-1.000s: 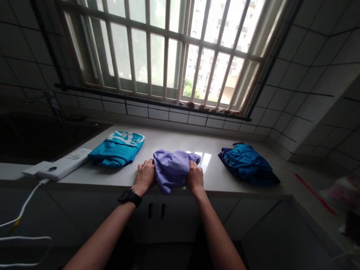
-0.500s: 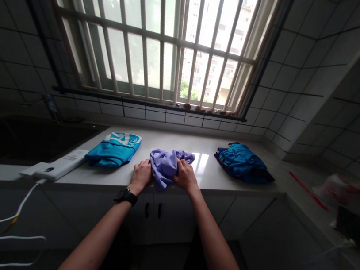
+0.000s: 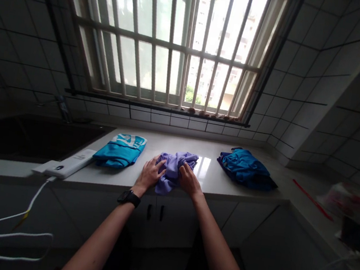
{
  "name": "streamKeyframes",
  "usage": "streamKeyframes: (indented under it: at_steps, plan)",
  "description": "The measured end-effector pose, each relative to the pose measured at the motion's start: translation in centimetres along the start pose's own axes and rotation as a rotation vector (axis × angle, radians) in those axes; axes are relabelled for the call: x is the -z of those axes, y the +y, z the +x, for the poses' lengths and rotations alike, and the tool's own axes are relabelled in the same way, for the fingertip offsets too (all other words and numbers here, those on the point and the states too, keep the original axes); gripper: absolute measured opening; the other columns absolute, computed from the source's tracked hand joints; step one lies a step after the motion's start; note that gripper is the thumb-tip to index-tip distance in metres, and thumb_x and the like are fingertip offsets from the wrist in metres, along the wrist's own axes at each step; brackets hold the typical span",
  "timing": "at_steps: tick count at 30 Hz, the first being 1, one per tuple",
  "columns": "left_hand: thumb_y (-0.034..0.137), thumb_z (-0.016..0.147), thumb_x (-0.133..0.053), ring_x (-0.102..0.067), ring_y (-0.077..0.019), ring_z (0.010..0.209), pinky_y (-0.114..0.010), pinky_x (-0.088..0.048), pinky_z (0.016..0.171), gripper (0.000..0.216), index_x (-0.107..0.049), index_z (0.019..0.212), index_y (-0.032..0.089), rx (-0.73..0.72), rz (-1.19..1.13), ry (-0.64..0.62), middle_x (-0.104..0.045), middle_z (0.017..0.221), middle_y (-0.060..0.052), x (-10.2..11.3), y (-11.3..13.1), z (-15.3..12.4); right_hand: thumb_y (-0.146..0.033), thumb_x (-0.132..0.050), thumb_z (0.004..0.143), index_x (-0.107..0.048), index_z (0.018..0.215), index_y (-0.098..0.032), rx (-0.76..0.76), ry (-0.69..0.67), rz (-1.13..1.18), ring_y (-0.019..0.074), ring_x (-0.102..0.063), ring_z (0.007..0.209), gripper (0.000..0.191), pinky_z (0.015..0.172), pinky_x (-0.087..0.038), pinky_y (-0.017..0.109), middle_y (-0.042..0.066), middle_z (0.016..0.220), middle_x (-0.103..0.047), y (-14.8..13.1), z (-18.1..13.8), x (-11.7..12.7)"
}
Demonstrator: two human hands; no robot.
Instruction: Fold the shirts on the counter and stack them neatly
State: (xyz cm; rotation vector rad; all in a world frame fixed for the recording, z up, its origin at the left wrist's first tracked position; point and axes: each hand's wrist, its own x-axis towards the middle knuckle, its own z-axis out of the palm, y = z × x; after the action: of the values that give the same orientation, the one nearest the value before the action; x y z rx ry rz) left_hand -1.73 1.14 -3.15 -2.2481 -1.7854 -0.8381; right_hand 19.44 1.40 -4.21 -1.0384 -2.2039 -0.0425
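A crumpled purple garment lies on the white countertop, one fold drooping at the front edge. My right hand has its fingers closed on the cloth's right side. My left hand, below a black wristwatch, rests against the left side with fingers spread over the fabric. To the left is a folded teal garment with a white print. A pile of blue clothing sits on the right, with darker cloth beneath it.
A white power strip with a white cable lies by the dark sink on the left. A red strip and a plastic bag are on the right counter. Behind stands a barred window.
My left hand has shifted from the garment's left edge onto the fabric, its fingers spreading. The purple cloth is bunched differently, and my right hand still grips it. The view has turned slightly left.
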Motion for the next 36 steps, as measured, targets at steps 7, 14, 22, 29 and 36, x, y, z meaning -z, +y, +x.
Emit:
streamKeyframes:
  at_steps: [7,14,22,29,36]
  plan:
    - [0.013,0.095,-0.043,-0.068,-0.0251,0.096,-0.038,-0.055,0.092,0.019,-0.061,0.096,0.02,0.109,-0.026,-0.011,-0.071,0.096,-0.011,-0.4,-0.8,0.1,0.002,-0.047,0.079,-0.05,0.142,-0.013,-0.15,0.107,0.061,0.0278,-0.057,0.129,0.065,0.115,-0.048,0.049,0.016,0.133,-0.058,-0.3,0.1,0.4]
    - [0.013,0.093,-0.044,-0.068,-0.0259,0.093,-0.038,-0.056,0.086,0.016,-0.053,0.086,0.024,0.141,-0.072,0.039,-0.068,0.088,-0.01,-0.8,-1.4,0.1,0.0,-0.051,0.078,-0.053,0.135,-0.009,-0.209,0.078,0.054,0.029,-0.058,0.123,0.058,0.11,-0.051,0.045,0.02,0.129,-0.057,-0.6,0.3,0.5]
    - [0.013,0.09,-0.044,-0.069,-0.0257,0.087,-0.04,-0.057,0.082,0.012,-0.047,0.091,0.025,0.343,-0.246,0.211,-0.065,0.084,-0.008,-1.6,-2.6,0.4,0.0,-0.035,0.09,-0.055,0.12,-0.012,-0.65,0.231,-0.086,0.0302,-0.059,0.118,0.038,0.102,-0.052,0.047,0.021,0.125,-0.056,0.0,0.5,0.1]
    - [0.021,0.09,-0.042,-0.068,-0.0311,0.103,-0.048,-0.055,0.094,0.013,-0.052,0.098,0.021,0.405,-0.218,0.343,-0.069,0.101,-0.016,-1.8,-2.7,0.3,-0.014,-0.041,0.098,-0.051,0.119,-0.018,-0.431,0.293,0.01,0.0284,-0.061,0.108,0.024,0.098,-0.055,0.05,0.015,0.116,-0.056,0.5,0.5,-0.9]
    - [0.039,0.086,-0.056,-0.069,-0.0325,0.111,-0.045,-0.055,0.099,0.031,-0.062,0.107,0.018,0.305,-0.143,0.196,-0.073,0.114,-0.017,-1.5,-1.9,0.3,-0.008,-0.053,0.085,-0.049,0.119,-0.019,-0.441,0.174,-0.027,0.0273,-0.061,0.11,0.036,0.099,-0.055,0.047,0.013,0.119,-0.054,0.1,0.5,-0.3]
